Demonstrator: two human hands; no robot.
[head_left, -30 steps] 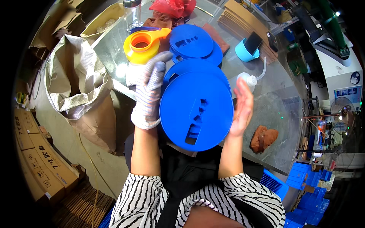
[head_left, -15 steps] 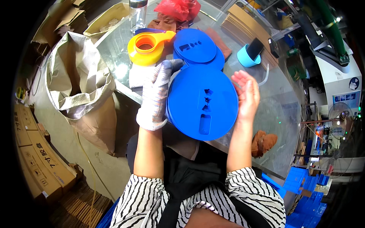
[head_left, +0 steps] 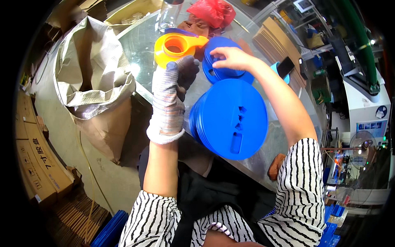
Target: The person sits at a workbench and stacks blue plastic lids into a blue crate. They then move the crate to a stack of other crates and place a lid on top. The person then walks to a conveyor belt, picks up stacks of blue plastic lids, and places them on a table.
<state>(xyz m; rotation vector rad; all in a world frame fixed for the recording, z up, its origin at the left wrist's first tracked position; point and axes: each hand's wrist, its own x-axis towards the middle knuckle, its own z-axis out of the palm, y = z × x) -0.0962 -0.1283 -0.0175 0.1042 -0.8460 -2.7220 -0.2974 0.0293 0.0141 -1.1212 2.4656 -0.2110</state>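
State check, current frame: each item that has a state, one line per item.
left hand: gloved, steadying the near disc stack from its left side
right hand: bare, fingers on the far stack's top disc
near blue disc stack: tilted toward the camera
far blue disc stack: lying flat on the table
orange tape dispenser: resting on the table, untouched
woven sack: mouth open

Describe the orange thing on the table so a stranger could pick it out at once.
On the glass-topped table, look past the gloved left hand, toward the far edge. The orange tape dispenser sits there, left of the smaller stack of blue discs under the bare right hand. It is the only orange item, ring-shaped with a handle.
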